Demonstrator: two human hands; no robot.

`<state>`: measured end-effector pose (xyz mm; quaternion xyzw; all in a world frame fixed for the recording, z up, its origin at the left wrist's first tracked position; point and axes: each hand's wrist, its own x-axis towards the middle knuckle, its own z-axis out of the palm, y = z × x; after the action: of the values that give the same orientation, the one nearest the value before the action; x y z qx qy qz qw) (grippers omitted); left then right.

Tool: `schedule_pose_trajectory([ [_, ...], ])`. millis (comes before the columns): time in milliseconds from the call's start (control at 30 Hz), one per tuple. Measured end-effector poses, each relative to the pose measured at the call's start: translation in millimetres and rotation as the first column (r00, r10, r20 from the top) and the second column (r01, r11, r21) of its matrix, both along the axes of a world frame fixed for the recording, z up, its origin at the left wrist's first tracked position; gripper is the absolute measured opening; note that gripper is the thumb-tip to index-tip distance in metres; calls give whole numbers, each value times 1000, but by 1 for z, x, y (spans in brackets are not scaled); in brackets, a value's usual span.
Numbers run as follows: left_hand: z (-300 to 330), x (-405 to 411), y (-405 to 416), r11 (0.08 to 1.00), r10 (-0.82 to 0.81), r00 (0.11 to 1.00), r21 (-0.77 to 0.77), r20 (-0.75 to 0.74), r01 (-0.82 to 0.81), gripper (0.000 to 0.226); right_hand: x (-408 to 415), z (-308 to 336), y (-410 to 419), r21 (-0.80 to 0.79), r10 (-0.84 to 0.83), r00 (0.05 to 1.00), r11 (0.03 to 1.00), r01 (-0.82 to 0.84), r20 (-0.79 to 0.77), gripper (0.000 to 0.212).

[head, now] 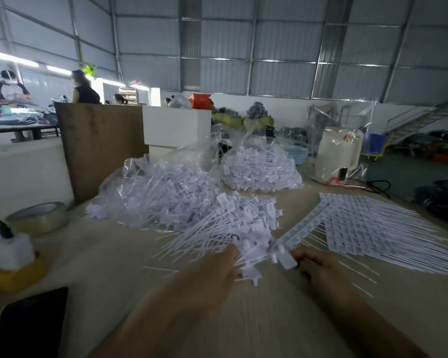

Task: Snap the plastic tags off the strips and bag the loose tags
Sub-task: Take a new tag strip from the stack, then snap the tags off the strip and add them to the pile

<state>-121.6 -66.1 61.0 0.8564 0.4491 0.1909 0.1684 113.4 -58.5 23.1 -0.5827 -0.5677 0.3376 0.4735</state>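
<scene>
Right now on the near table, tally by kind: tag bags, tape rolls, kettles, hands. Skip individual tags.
Clear bags of loose tags: 2, near bag and far bag
Tape rolls: 1, tape roll
Kettles: 1, white kettle
Hands: 2, left hand gripping a bunch of loose tags, right hand pinching a strip of tags
Total: 6

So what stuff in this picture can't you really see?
Head view only:
- Print on the tags: too small and blurred.
- Left hand fingertips: buried in the bunch of loose tags it grips.
- Right hand fingertips: hidden behind the strip end it pinches.
- Dark flat thing: cut off by the bottom left edge.
- Bottom of the nearer bag: covered by tags.
</scene>
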Motion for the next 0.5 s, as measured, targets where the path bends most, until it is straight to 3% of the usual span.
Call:
schedule_pose_trajectory([
  [100,19,0,19,986,3,965,160,262,-47,12,1,-1,4,2,-3,1000,1000,3,-8,46],
  [200,40,3,48,914,129,932,323,339,-244,23,-2,0,5,30,35,998,999,-37,60,47],
  [267,44,6,68,865,307,938,365,161,-345,37,-4,1,4,43,64,994,997,-68,90,48],
  [367,32,12,86,865,490,813,287,-315,-410,47,-3,1,3,61,94,977,992,-108,192,51],
  [433,20,19,85,854,520,784,219,-340,-472,57,-3,0,2,70,97,974,991,-113,204,52],
  [500,9,28,80,810,577,786,274,-220,-518,69,-4,1,1,84,113,965,987,-136,236,52],
])
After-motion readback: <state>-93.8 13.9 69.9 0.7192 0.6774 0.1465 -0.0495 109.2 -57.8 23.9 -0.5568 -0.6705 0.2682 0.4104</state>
